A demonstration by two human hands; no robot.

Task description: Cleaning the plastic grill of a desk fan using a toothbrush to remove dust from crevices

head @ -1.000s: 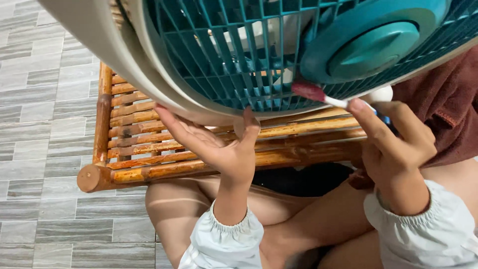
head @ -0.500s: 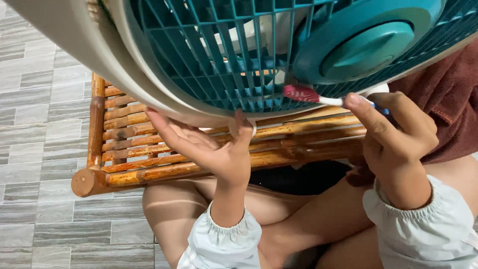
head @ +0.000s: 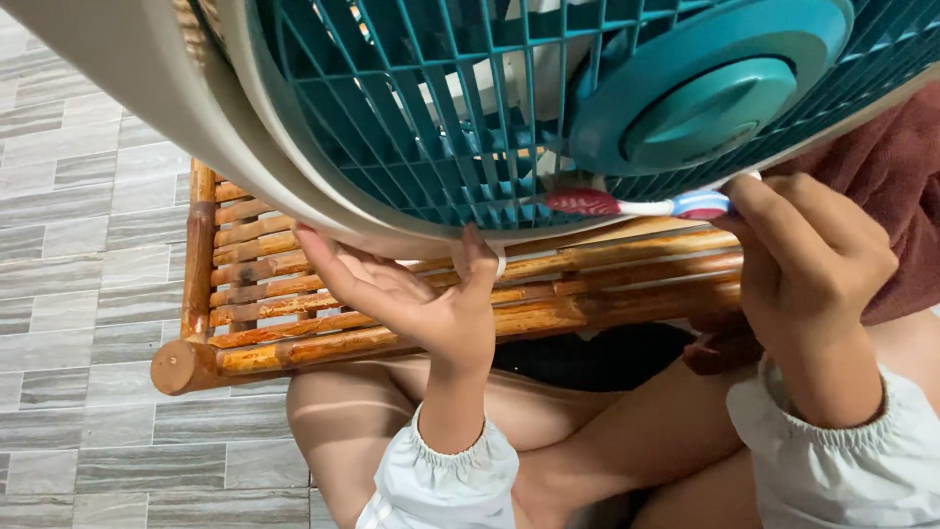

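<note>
A box fan with a cream frame (head: 176,108) and a teal grille (head: 460,118) fills the top of the view, tilted over a low bamboo bench (head: 294,304). My left hand (head: 411,299) cups the fan's lower rim from below, palm up, fingers spread. My right hand (head: 813,260) grips a toothbrush (head: 627,206) with a red head and a white and blue handle. Its head lies against the grille just under the round teal hub (head: 705,108).
Grey tiled floor (head: 88,294) lies to the left and below. My crossed bare legs (head: 587,421) are under the bench's near edge. A dark red cloth (head: 891,167) hangs at the right, behind my right hand.
My right hand has closed tighter round the toothbrush and shifted slightly right and down. The brush head slid along the grille. My left hand keeps its hold under the rim.
</note>
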